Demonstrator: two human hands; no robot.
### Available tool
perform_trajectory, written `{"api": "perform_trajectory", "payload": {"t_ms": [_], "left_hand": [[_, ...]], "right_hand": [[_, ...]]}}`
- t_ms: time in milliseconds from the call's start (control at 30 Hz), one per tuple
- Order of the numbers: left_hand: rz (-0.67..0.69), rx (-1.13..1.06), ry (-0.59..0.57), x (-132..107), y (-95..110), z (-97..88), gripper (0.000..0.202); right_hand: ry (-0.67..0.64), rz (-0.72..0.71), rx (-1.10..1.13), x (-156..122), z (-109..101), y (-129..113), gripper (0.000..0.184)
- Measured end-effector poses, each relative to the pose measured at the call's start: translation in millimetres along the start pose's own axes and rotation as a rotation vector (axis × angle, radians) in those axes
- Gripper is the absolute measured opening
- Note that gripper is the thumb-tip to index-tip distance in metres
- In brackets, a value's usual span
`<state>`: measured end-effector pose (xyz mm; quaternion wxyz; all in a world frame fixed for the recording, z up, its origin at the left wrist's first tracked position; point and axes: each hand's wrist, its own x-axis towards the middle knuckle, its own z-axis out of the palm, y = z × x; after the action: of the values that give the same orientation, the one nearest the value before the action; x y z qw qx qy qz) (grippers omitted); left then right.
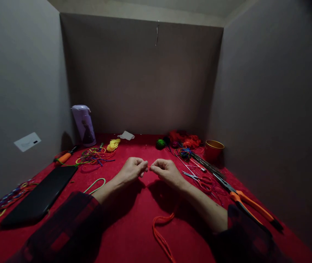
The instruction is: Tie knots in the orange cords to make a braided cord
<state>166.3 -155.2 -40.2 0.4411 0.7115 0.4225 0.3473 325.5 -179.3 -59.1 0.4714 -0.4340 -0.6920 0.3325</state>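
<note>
My left hand [132,169] and my right hand [164,170] meet over the middle of the red tabletop [134,226], fingertips almost touching. Both are closed in a pinch on something thin and small between them, too small to make out clearly. An orange-red cord [161,233] lies looped on the cloth below my right forearm; whether it runs up into my hands is hidden. Dark plaid sleeves cover both forearms.
Red scissors [201,180], orange-handled pliers [243,201], metal rods and a red cup [213,149] lie right. Cord bundles [185,140] sit at the back. Left: lilac bottle [83,126], coloured cords [95,156], green loop [95,185], flat black object [39,197]. Grey walls enclose the table.
</note>
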Motion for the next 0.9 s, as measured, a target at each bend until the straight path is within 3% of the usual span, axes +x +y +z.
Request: {"api": "perform_trajectory", "payload": {"t_ms": [267,500,900], "left_hand": [[-0.145,-0.259,-0.107,0,-7,-5.5,0.033],[-0.241,-0.429,-0.085,2,-13,-7.8,0.026],[-0.259,-0.639,-0.091,-1,-3,-6.8,0.02]], "right_hand": [[0.037,-0.002,-0.008,2,0,6,0.021],[0.069,0.011,0.009,4,-1,9,0.02],[0.127,0.083,0.259,7,-1,20,0.018]]}}
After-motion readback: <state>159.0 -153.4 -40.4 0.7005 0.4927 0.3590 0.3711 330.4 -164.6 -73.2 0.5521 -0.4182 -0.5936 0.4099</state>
